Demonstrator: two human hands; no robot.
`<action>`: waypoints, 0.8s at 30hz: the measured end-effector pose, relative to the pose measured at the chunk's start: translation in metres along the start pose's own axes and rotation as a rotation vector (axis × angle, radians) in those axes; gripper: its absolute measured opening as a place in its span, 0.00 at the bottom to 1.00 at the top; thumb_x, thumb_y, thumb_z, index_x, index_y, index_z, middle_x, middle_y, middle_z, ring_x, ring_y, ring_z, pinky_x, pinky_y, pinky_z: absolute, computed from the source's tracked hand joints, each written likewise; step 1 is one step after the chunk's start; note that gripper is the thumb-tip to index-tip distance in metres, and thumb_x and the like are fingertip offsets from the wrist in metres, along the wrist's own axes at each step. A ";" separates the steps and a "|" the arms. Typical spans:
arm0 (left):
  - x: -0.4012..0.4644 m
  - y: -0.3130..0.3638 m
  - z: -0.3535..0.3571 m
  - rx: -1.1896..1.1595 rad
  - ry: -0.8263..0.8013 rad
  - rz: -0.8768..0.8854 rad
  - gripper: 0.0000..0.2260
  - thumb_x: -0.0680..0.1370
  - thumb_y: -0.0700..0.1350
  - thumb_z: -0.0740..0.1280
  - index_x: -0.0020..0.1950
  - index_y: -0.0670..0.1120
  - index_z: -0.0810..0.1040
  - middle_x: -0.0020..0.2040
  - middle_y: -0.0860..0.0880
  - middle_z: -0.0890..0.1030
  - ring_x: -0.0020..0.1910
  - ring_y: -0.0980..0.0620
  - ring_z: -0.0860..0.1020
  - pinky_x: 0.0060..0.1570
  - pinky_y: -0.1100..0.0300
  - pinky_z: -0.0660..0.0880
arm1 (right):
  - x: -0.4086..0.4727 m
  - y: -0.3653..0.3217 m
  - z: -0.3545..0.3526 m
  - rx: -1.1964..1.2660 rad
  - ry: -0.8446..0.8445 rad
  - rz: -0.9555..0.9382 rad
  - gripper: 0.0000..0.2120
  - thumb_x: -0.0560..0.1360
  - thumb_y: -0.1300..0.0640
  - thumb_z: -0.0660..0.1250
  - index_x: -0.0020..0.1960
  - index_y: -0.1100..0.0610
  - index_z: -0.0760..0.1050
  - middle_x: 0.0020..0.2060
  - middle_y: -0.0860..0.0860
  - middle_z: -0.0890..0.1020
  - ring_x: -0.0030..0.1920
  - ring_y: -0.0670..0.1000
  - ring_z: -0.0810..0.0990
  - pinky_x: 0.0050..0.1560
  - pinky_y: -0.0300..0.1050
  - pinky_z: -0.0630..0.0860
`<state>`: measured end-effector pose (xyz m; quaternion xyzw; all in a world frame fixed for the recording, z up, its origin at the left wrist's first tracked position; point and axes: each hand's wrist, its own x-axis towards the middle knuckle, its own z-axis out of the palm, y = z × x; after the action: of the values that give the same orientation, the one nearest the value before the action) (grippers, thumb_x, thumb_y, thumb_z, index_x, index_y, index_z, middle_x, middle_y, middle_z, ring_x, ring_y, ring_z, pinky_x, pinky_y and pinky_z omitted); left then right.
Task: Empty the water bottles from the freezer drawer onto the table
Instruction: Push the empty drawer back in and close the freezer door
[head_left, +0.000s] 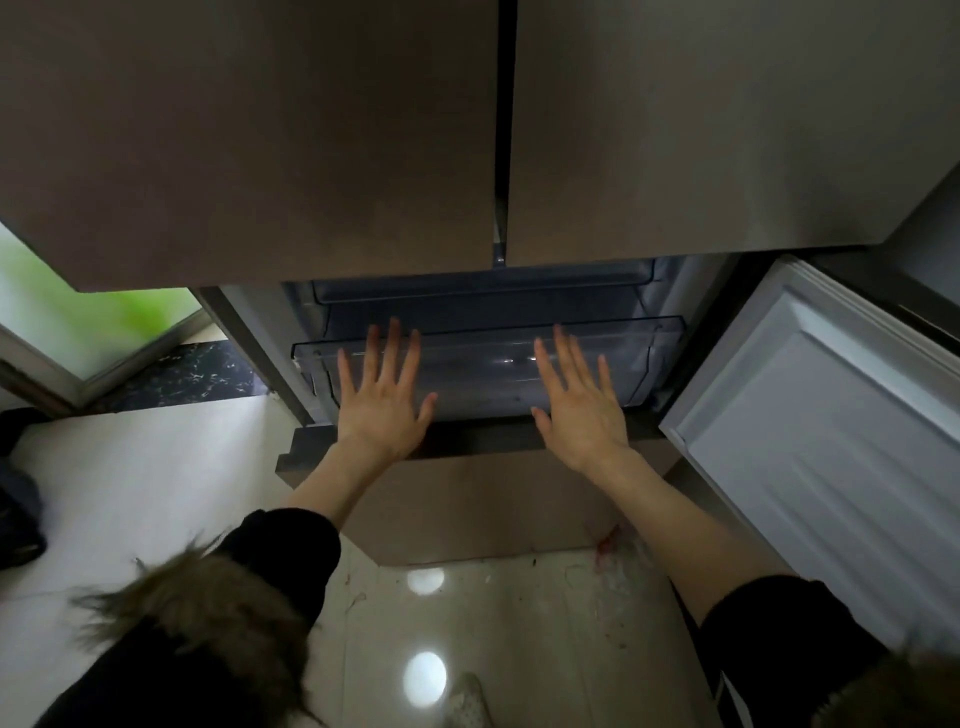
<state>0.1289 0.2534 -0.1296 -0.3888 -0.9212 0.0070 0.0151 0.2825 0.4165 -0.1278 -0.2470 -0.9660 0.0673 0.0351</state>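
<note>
Water bottles: none can be made out; the clear, smoke-tinted plastic freezer drawer (488, 358), sitting in the open lower compartment beneath the two closed brown upper doors (260, 130), appears empty as far as its dim interior shows. The left hand (382, 397) and right hand (576, 410), well apart, lie flat with straight, spread fingers against the drawer's front wall, gripping nothing. The white-lined lower door (826, 436) stands swung open at right. No table is in view. Judged stage: unloading seems finished, with the drawer and door left to be closed.
</note>
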 end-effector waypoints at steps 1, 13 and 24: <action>-0.002 0.002 0.005 -0.006 0.059 0.007 0.33 0.78 0.58 0.50 0.74 0.47 0.35 0.75 0.46 0.35 0.74 0.46 0.35 0.72 0.40 0.39 | -0.001 0.002 0.002 0.006 0.040 0.021 0.36 0.78 0.50 0.57 0.75 0.54 0.36 0.76 0.55 0.38 0.76 0.52 0.38 0.73 0.53 0.36; 0.012 0.014 0.039 0.008 0.083 -0.008 0.32 0.79 0.57 0.48 0.73 0.45 0.32 0.72 0.46 0.31 0.72 0.47 0.32 0.72 0.45 0.36 | 0.022 0.016 0.029 0.025 0.025 0.198 0.37 0.78 0.44 0.54 0.75 0.60 0.38 0.76 0.55 0.40 0.76 0.54 0.41 0.73 0.58 0.38; 0.043 0.009 0.020 -0.145 0.002 0.094 0.33 0.79 0.49 0.54 0.73 0.46 0.33 0.73 0.43 0.31 0.74 0.41 0.35 0.71 0.46 0.36 | 0.059 0.017 0.010 0.164 -0.100 0.208 0.42 0.76 0.45 0.60 0.75 0.56 0.34 0.75 0.53 0.35 0.76 0.55 0.37 0.74 0.62 0.43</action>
<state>0.1048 0.2902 -0.1493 -0.4319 -0.8999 -0.0593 -0.0125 0.2380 0.4581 -0.1380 -0.3385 -0.9269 0.1617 -0.0003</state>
